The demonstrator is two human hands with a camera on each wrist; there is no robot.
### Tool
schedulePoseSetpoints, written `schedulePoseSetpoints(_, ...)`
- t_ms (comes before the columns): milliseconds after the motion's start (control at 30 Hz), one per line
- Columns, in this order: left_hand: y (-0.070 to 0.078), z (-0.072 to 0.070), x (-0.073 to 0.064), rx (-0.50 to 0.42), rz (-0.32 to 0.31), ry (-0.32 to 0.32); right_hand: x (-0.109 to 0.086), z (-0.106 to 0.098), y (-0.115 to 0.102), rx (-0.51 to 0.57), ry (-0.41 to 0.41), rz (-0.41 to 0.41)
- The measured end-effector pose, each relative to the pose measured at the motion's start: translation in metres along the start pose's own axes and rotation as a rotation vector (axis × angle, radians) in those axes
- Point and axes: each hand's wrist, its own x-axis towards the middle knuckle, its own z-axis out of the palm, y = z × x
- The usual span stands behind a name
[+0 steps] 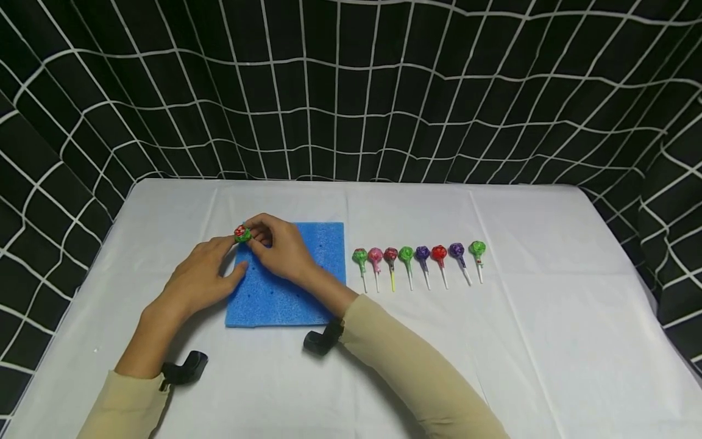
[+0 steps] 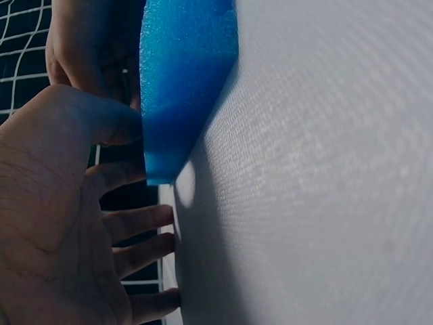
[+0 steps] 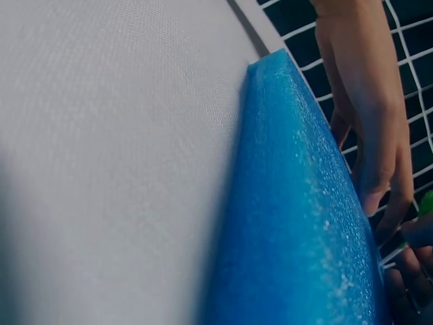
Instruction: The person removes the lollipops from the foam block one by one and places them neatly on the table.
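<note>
counter (image 1: pixel 548 341) white cloth | foam block (image 1: pixel 307 292) blue, left of centre, holes show none filled | row of eight lollipops (image 1: pixel 419 259) waiting right of foam, path clear | left hand (image 1: pixel 200 280) spread, steadying foam edge | right hand (image 1: pixel 276 247) pinching lollipop (image 1: pixel 242 233) at foam's far-left corner, likely first of nine

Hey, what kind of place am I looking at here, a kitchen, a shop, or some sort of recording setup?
Most likely a staged recording setup, not a kitchen or shop: a table under a plain white cloth, a black grid-patterned backdrop draped round it, and a neat row of lollipops beside a blue foam pad.
</note>
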Motion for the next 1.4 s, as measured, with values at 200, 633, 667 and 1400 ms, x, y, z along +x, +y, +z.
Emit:
schedulePoseSetpoints(200,0.002,0.001,0.001,0.004,0.01,0.0,-0.004,0.0,0.0,0.057,0.063,-0.001)
schedulePoseSetpoints(633,0.003,0.004,0.002,0.005,0.021,0.005,-0.015,-0.002,-0.007,0.114,0.152,-0.002)
schedulePoseSetpoints(667,0.003,0.005,0.002,0.004,0.021,0.006,-0.016,-0.003,-0.007,0.117,0.149,-0.001)
schedulePoseSetpoints(1400,0.006,0.001,0.0,0.021,-0.003,-0.007,-0.054,-0.03,-0.002,0.064,0.208,0.035)
